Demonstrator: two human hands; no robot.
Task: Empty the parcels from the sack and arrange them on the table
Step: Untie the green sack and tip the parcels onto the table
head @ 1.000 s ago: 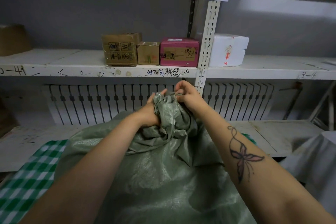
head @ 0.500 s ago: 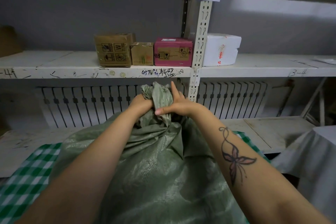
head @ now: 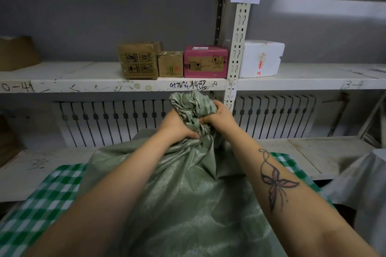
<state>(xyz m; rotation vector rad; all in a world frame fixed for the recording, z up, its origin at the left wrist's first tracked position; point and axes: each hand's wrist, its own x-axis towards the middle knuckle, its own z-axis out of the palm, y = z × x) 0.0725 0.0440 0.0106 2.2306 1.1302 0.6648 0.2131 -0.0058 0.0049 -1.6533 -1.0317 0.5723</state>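
Observation:
A large green woven sack (head: 188, 194) stands full in front of me on a table covered with a green-and-white checked cloth (head: 41, 200). Its mouth is bunched into a twisted neck (head: 192, 104) that sticks up above my fists. My left hand (head: 177, 126) grips the neck from the left and lower down. My right hand (head: 218, 116) grips it from the right, slightly higher. No parcels from the sack show; its contents are hidden.
A white metal shelf unit (head: 83, 86) faces me. On it stand a brown carton (head: 139, 59), a smaller brown box (head: 170, 64), a pink box (head: 205, 61) and a white foam box (head: 261, 58). A lower shelf board (head: 313, 152) lies behind the table. White cloth (head: 365, 183) hangs at right.
Both hands have shifted on the sack's neck: my right hand went from open fingers across it to a closed fist. The bunched top now stands higher above my hands.

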